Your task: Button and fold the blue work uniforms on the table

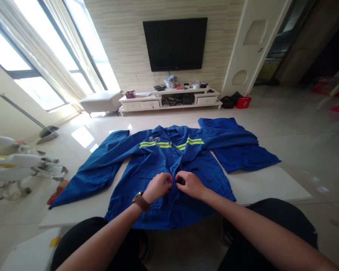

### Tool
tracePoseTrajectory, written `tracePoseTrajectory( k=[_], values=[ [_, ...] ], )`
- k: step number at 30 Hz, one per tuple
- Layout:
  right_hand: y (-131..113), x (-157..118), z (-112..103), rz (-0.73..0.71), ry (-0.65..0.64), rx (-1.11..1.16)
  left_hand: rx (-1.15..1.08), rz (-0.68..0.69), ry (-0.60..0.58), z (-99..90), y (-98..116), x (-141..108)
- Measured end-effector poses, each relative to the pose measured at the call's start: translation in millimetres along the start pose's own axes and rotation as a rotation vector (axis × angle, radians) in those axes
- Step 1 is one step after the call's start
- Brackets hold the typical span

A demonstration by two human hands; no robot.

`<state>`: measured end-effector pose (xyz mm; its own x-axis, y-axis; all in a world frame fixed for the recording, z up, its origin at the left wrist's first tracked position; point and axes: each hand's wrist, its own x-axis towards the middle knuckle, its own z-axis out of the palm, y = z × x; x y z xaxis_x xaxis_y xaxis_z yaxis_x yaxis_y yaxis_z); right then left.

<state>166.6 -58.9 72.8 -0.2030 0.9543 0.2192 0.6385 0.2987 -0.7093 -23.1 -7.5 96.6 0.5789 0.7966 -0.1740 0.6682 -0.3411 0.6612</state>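
Observation:
A blue work jacket [147, 177] with yellow-green reflective stripes lies front up, collar away from me, its sleeves spread to both sides. My left hand [159, 186], a brown-strapped watch on its wrist, pinches the jacket's front edge near the middle. Close beside it, my right hand [189, 184] is closed on the opposite front edge, fingers curled. The two edges meet or overlap between my hands; whether a button is in my fingers is too small to tell. Under the right sleeve lies more blue cloth [243, 158], and another blue piece [113, 139] is by the left sleeve.
The jacket rests on a low white table [274, 182], between my knees. Beyond stand a white TV cabinet [141, 105] with small items on it, a grey bench [101, 101] and a red bag [243, 102]. A white fan-like object [14, 162] and a dustpan [48, 132] are at left.

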Motion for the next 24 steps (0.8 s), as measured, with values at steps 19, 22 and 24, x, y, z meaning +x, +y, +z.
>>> tracePoseTrajectory(
  k=[19, 22, 24],
  values=[
    [0.4, 2.1, 0.6, -0.01, -0.054, -0.001, -0.168, 0.037, -0.01, 4.1, -6.0, 4.9],
    [-2.6, 3.0, -0.5, 0.005, -0.079, -0.01, -0.137, 0.036, 0.041, 3.1, -4.7, 3.8],
    [-5.1, 3.3, -1.2, 0.019, -0.091, -0.014, -0.123, 0.037, 0.07, 2.8, -4.3, 3.0]
  ],
)
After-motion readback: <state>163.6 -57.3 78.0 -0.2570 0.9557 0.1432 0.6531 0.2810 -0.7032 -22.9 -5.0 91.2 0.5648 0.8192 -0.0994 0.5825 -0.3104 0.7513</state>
